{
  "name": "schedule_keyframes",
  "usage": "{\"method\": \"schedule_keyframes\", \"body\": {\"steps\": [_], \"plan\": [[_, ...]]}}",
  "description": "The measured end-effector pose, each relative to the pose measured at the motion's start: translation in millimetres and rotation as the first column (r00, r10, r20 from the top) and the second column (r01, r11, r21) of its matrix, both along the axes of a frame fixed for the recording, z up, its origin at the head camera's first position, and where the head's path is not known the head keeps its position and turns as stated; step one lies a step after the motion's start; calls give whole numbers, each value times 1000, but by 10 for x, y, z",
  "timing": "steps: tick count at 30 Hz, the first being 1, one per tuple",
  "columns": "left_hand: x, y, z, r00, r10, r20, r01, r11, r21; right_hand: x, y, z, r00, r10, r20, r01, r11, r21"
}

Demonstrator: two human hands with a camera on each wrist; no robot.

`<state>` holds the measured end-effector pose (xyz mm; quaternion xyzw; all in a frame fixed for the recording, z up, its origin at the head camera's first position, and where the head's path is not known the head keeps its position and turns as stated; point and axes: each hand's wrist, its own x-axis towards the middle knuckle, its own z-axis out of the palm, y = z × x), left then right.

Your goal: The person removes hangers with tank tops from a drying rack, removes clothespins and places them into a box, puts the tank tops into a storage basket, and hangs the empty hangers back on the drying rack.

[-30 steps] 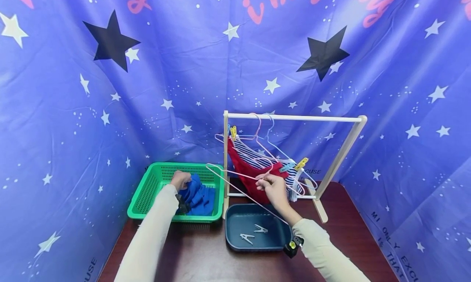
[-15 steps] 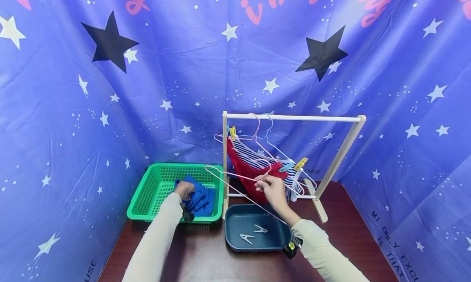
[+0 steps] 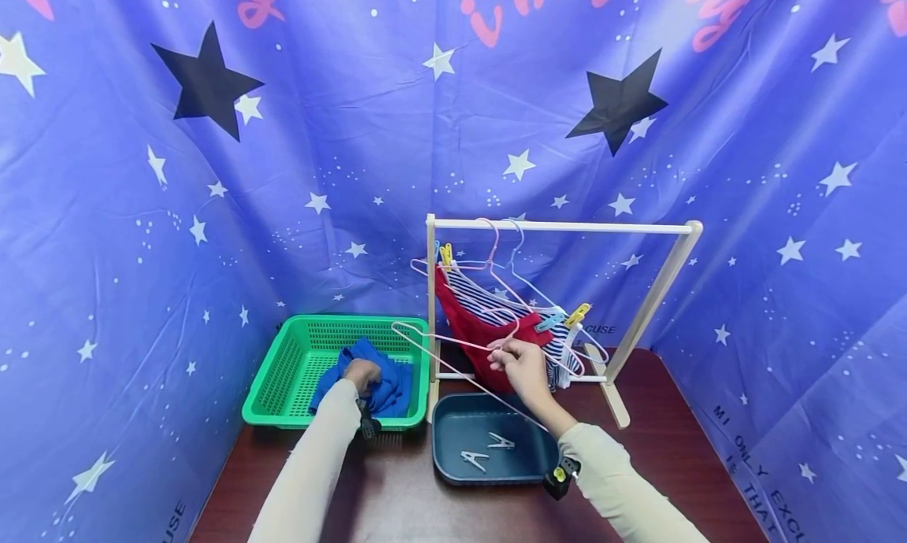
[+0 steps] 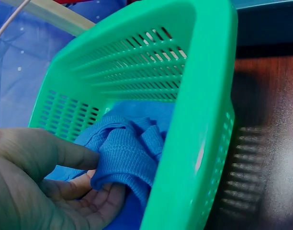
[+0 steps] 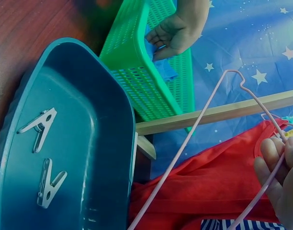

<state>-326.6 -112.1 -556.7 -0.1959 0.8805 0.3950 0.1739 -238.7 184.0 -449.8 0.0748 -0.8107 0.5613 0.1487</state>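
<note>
In the head view my left hand (image 3: 363, 372) is inside the green basket (image 3: 265, 386), on a crumpled blue garment (image 3: 394, 387). The left wrist view has its thumb and fingers pinching a ribbed edge of that blue cloth (image 4: 125, 155). My right hand (image 3: 526, 372) holds a pink clothes hanger (image 3: 453, 341) near its hook, in front of the rack. In the right wrist view the hanger (image 5: 199, 116) slants over a red garment (image 5: 208, 177), and the fingers curl round its wire. Part of the blue garment is hidden by my left hand.
A wooden drying rack (image 3: 560, 227) stands behind, bearing red (image 3: 464, 323) and striped (image 3: 489, 295) garments on hangers with yellow (image 3: 577, 315) and blue (image 3: 549, 323) clothespins. A dark blue tray (image 3: 445, 452) in front contains two pale clothespins (image 3: 473, 459). A starry curtain (image 3: 340, 173) surrounds the table.
My left hand has moved right and slightly toward me within the basket, and the blue garment has spread leftward around it. My right hand keeps the hanger nearly still.
</note>
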Motion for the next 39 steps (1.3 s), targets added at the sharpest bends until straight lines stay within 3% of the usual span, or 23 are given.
{"method": "schedule_keyframes", "body": {"steps": [4, 13, 18, 26, 33, 39], "plan": [[-9, 9, -25, 1000, 3, 13, -3, 1000, -4, -1, -4, -9, 1000, 8, -6, -7, 1000, 6], [-158, -8, -159, 999, -19, 49, 23, 996, -89, 16, -23, -8, 1000, 12, -6, -12, 1000, 2], [-106, 4, -91, 998, 21, 63, -19, 999, -40, 28, -35, -3, 1000, 12, -13, -12, 1000, 3], [33, 1, -4, 999, 36, -4, -35, 999, 36, 37, -35, 1, 1000, 11, -4, -11, 1000, 0], [53, -14, 13, 998, 50, -31, -46, 992, 117, 39, -32, 6, 1000, 11, -9, -11, 1000, -1], [50, 14, 115, 995, 85, -51, -79, 989, 122, 59, -29, 36, 1000, 24, -18, -24, 1000, 0]]}}
